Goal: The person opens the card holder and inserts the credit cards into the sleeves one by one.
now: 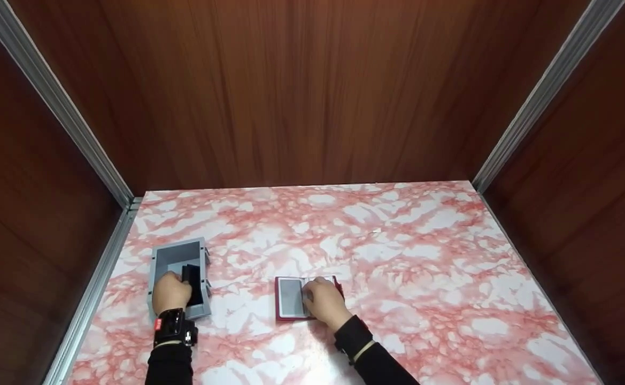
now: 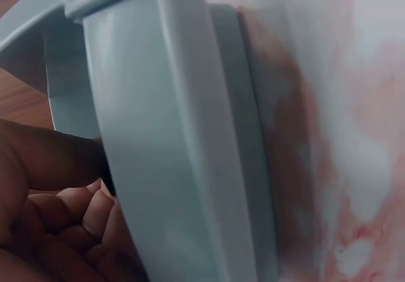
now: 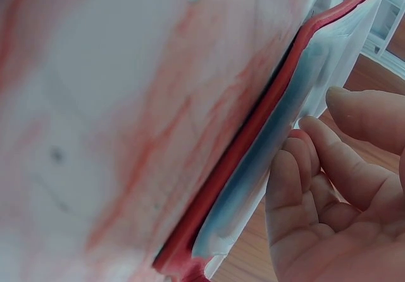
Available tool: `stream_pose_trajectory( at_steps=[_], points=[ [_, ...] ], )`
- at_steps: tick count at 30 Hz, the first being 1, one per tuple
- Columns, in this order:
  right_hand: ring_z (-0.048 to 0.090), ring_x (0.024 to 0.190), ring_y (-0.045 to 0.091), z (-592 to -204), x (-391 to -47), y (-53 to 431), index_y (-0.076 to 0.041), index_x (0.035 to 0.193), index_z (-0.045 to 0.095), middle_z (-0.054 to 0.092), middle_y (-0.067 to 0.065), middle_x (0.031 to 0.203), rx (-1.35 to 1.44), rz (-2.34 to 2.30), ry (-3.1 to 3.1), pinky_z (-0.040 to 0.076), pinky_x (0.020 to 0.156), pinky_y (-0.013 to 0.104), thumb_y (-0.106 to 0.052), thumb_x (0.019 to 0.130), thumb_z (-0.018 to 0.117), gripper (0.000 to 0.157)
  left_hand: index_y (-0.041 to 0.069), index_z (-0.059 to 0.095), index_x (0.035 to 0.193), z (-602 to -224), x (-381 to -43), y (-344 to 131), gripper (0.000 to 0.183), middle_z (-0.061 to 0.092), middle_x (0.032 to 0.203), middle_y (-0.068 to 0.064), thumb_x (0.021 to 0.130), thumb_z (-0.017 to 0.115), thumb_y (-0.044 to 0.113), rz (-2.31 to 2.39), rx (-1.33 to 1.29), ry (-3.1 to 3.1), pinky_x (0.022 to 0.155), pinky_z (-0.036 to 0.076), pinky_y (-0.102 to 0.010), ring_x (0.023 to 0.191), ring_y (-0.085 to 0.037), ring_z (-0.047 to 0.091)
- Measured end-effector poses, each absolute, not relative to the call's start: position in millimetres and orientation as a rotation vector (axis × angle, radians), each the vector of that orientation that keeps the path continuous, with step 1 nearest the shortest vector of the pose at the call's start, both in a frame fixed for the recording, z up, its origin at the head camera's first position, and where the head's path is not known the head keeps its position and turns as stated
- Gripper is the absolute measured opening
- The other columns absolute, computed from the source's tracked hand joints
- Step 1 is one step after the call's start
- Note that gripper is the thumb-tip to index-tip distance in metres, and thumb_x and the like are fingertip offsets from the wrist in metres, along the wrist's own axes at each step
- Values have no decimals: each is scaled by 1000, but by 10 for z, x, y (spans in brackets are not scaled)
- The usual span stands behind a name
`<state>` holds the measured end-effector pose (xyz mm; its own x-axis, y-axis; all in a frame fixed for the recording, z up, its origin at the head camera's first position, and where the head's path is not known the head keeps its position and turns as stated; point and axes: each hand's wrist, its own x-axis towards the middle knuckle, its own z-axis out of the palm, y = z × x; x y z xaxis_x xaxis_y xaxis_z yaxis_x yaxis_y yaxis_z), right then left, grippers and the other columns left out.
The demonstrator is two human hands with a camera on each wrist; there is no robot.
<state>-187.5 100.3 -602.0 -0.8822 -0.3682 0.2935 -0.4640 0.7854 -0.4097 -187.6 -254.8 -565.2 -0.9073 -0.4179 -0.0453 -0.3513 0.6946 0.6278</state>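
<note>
In the head view, my left hand [image 1: 171, 293] reaches down into a grey plastic bin [image 1: 202, 310] and grips a flat black item [image 1: 195, 286] by its edge. In the left wrist view, the bin's wall hides most of that item; the thumb presses on a dark edge above curled fingers. An open red card holder [image 1: 277, 299] with clear plastic sleeves [image 1: 292, 297] lies on the table to the right. My right hand [image 1: 324, 302] is over its right half, thumb and fingertips pinching the edge of a sleeve [image 3: 345, 51], as the right wrist view shows.
The table [image 1: 398, 256] has a red and white marbled top. Brown wood-grain panels [image 1: 301, 96] stand at the back and both sides, with metal rails [image 1: 71, 117] at the corners. The bin sits near the table's left edge.
</note>
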Motion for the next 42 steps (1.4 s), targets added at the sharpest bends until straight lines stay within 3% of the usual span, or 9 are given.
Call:
stream_pose_trajectory(
  at_steps=[24, 42],
  points=[
    [60, 77, 24, -6021, -1871, 996, -6, 92, 71, 58, 3, 83, 642, 702, -2791, 50, 72, 36, -11, 79, 78, 15, -6, 62, 96, -5469, -1848, -2566, 16, 66, 96, -28, 89, 56, 6, -874, 574, -2661, 72, 47, -61, 88, -49, 62],
    [61, 81, 25, -6016, -1860, 997, -5, 94, 72, 60, 4, 86, 626, 713, -2808, 50, 75, 37, -11, 79, 79, 17, -6, 64, 98, -5181, -1845, -2493, 13, 67, 91, -24, 90, 60, 5, -900, 527, -2516, 74, 46, -56, 87, -44, 62]
  ],
)
